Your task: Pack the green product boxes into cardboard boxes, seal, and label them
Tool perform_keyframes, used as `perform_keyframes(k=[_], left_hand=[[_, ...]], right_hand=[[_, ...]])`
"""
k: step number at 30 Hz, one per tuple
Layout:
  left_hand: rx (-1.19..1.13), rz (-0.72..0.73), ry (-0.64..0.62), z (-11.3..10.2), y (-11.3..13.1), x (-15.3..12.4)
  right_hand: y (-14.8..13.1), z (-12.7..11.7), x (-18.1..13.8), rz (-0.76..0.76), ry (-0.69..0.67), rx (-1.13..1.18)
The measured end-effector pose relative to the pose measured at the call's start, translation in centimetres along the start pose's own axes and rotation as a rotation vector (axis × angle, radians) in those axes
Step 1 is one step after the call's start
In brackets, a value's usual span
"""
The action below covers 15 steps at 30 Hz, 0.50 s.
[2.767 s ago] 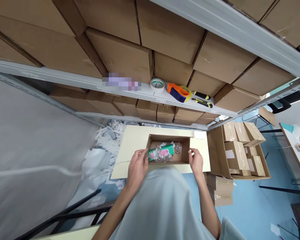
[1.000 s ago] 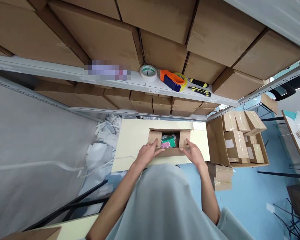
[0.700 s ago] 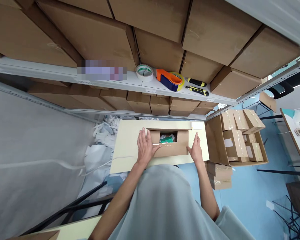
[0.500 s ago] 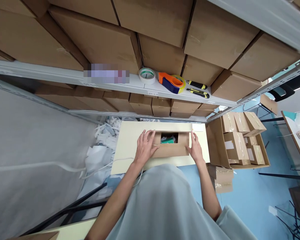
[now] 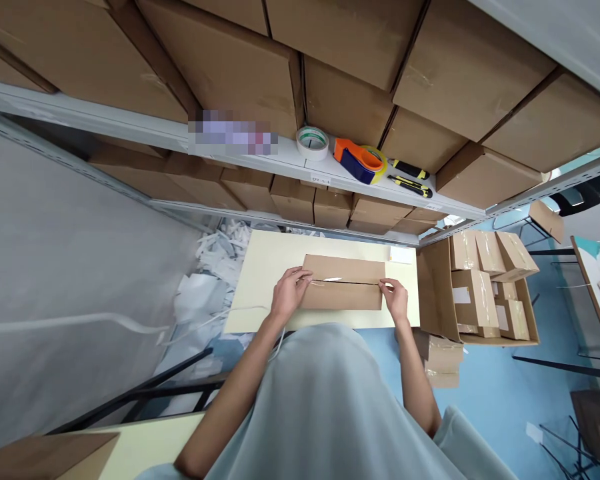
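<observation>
A brown cardboard box [image 5: 343, 299] lies on the pale yellow table, its two long flaps folded down so their edges meet along a narrow dark seam. My left hand [image 5: 291, 292] is closed at the box's left end, fingertips on the seam. At the right end, my right hand [image 5: 395, 299] pinches the box where the flaps meet. A shiny clear strip, perhaps tape, glints near my left fingertips and along the seam. The flaps hide what is inside.
On the shelf ahead are a white tape roll [image 5: 312, 143], an orange and blue tape dispenser [image 5: 359, 162] and box cutters [image 5: 411, 185]. A large open carton [image 5: 437, 287] of taped boxes stands at the right. Crumpled white paper [image 5: 220, 257] lies left of the table [image 5: 260, 267].
The box's flaps have come down together, covering the opening and the green item inside. Both hands have moved to the ends of the seam. The view has shifted slightly.
</observation>
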<state>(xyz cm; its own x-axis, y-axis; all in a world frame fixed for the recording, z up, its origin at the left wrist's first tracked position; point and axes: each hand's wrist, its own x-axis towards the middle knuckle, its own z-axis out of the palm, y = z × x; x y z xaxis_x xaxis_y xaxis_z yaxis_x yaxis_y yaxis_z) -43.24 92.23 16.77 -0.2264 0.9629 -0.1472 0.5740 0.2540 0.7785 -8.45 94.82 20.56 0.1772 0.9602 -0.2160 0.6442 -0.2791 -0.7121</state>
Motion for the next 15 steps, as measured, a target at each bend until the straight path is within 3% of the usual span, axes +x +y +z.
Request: perform_keyframes(k=[7,11,15], left_hand=[[-0.222,-0.039,-0.018,0.2,-2.1,1.0],[-0.291,-0.042,-0.065,0.0,-2.7,1.2],[-0.279,-0.071,-0.032,-0.2,-2.0,1.0]], right_hand=[[1.3,0.5,0.9,0.158,0.011,0.021],[1.5,0.8,0.9,0.158,0.001,-0.026],[0.9,1.0,0.3,0.096,-0.031,-0.25]])
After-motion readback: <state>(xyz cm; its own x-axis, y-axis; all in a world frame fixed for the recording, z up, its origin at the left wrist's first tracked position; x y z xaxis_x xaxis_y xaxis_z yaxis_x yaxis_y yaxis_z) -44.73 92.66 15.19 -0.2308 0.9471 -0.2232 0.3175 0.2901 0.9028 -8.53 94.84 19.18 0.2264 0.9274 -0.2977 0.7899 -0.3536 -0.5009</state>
